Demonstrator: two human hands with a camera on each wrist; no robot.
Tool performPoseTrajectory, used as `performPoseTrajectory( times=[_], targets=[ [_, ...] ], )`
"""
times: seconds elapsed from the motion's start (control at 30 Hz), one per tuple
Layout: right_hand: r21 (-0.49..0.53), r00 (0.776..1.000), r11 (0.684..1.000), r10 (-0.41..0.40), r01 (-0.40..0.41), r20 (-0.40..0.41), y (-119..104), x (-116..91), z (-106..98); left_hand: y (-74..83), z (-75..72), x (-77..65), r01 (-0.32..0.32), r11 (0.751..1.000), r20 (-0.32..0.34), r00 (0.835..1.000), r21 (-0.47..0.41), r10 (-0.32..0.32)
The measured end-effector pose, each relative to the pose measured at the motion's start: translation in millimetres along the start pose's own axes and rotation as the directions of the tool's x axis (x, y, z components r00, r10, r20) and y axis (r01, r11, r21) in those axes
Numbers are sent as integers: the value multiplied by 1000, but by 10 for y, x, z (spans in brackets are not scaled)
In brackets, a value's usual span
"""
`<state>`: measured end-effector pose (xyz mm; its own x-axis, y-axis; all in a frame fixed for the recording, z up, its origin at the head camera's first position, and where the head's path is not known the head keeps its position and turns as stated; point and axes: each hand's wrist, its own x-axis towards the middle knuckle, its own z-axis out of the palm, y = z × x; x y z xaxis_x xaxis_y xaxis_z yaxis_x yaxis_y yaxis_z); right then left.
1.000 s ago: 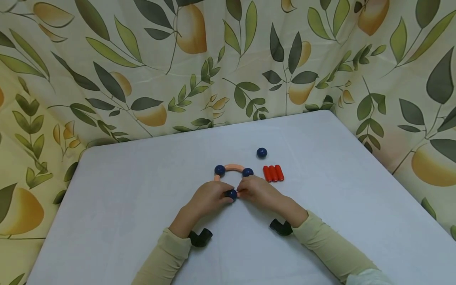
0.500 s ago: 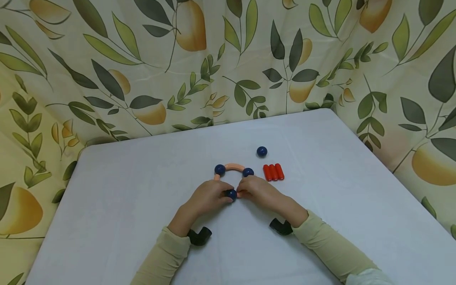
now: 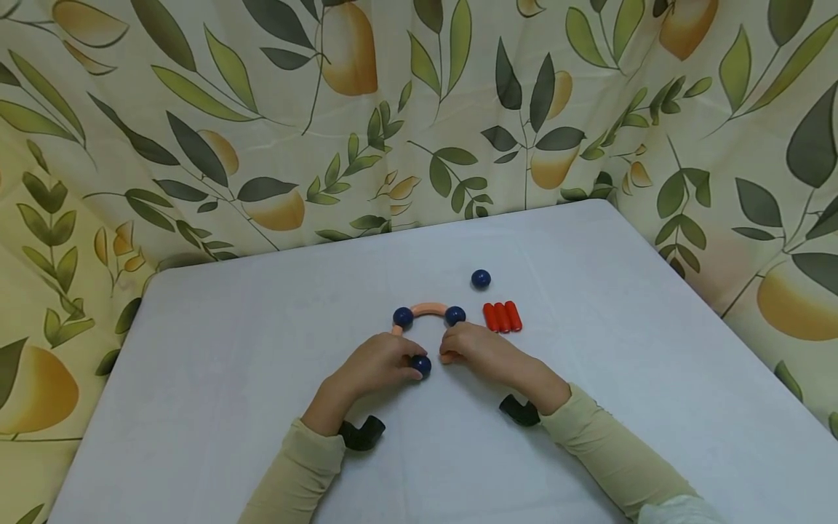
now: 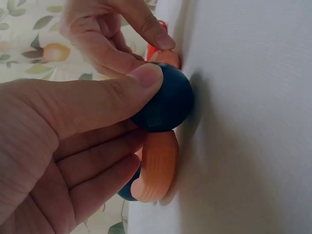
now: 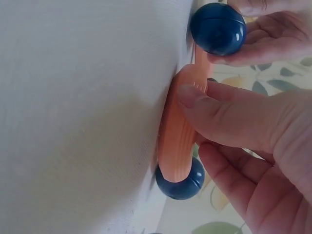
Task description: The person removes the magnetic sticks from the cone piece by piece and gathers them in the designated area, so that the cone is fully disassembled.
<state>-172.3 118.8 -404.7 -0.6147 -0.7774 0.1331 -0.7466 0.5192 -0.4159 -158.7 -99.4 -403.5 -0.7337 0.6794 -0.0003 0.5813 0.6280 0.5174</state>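
Note:
My left hand [image 3: 373,364] pinches a dark blue ball [image 4: 168,100] between thumb and fingers, just above the white cloth. A curved orange bar [image 4: 160,165] meets this ball and runs back to another blue ball [image 3: 402,317]. My right hand [image 3: 487,354] pinches a second curved orange bar [image 5: 178,126], whose far end sits at a third blue ball [image 3: 455,315]. An orange arch [image 3: 429,308] links the two back balls. Together they form a ring with a small gap at the front, between the held ball and the right bar's tip.
A loose blue ball [image 3: 481,279] lies behind the ring on the white-covered table [image 3: 262,349]. Several short red rods [image 3: 503,317] lie side by side to the right. Black elbow-shaped pieces show by the left wrist [image 3: 327,407] and right wrist [image 3: 550,389]. A leaf-patterned curtain [image 3: 445,109] hangs behind.
My left hand has shifted slightly left and toward me with its ball, and the right hand slightly right. A gap has opened between the held ball and the right orange bar.

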Motion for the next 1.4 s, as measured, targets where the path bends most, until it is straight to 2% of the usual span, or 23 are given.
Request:
performPoseTrajectory(
  times=[0.13, 0.27, 0.4, 0.47, 0.53, 0.67, 0.8, 0.87, 1.0, 1.17, 1.27, 1.4],
  targets=[
    [-33, 1000, 999, 0, 0, 4, 0, -29, -16, 27, -7, -9, 17, 1000, 18, 1000, -8, -17],
    [-53, 999, 998, 36, -35, 14, 21, -72, -43, 56, -16, -21, 39, 999, 54, 998, -11, -39],
    [-17, 997, 997, 71, -70, 8, 47, -105, -62, 80, -39, -20, 37, 999, 77, 996, -15, -36],
    [25, 990, 990, 141, -141, -22, 36, -127, -84, 89, -56, -8, 37, 999, 74, 997, -35, -34],
    [73, 968, 970, 239, -234, -77, 20, -137, -107, 92, -74, 20, 35, 998, 53, 998, -60, -32],
    [161, 885, 899, 432, -407, -174, 5, -125, -145, 80, -85, 154, 44, 991, -54, 997, -129, -52],
    [158, 841, 857, 513, -491, -171, 24, -87, -147, 76, -37, 364, 75, 991, -179, 979, -111, -94],
    [157, 822, 834, 549, -529, -150, 33, -70, -142, 93, -11, 471, 108, 991, -205, 971, -79, -122],
    [169, 789, 793, 605, -585, -108, 57, -26, -121, 139, -8, 667, 164, 986, -189, 968, -15, -164],
    [187, 768, 769, 633, -611, -97, 102, 23, -96, 150, -21, 864, 167, 986, -111, 980, 30, -163],
    [192, 756, 755, 649, -627, -86, 113, 54, -97, 123, -1, 925, 167, 985, -74, 984, 39, -164],
    [196, 736, 730, 675, -655, -52, 108, 96, -108, 76, 36, 950, 164, 986, -67, 985, 31, -161]
  ],
)
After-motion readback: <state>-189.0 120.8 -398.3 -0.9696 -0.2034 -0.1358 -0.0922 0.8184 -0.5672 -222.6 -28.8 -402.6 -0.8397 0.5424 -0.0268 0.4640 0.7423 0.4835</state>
